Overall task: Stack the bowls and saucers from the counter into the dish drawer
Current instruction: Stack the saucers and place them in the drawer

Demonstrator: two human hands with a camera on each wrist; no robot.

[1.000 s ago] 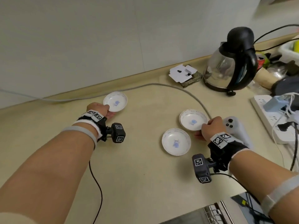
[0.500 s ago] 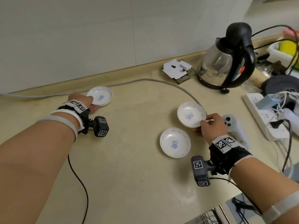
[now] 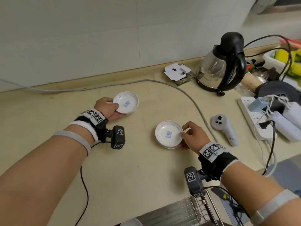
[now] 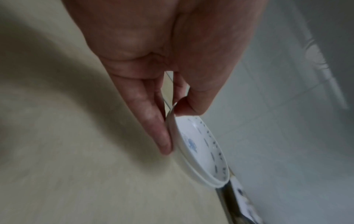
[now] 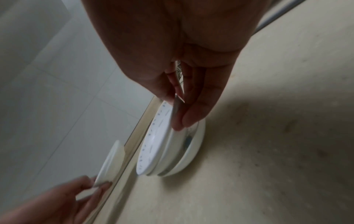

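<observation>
the left hand point(image 3: 107, 108) reaches forward over the counter point(image 3: 130, 168), thumb on the inner rim and fingers flat beneath a white saucer point(image 3: 126, 102) with a blue motif, pinching it; the left wrist view shows the fingers point(image 4: 153, 124) stretched along its underside and what looks like a double rim, so it may be two saucers nested. the right hand point(image 3: 193, 136) comes in from the right, thumb on top and fingers under the edge of a second saucer point(image 3: 168, 133), gripping it. the right wrist view shows this one tilted just above a third saucer point(image 5: 193, 145) lying on the counter, nearly over it. a kettle point(image 3: 221, 62) and a white controller point(image 3: 224, 128) sit to the right.
</observation>
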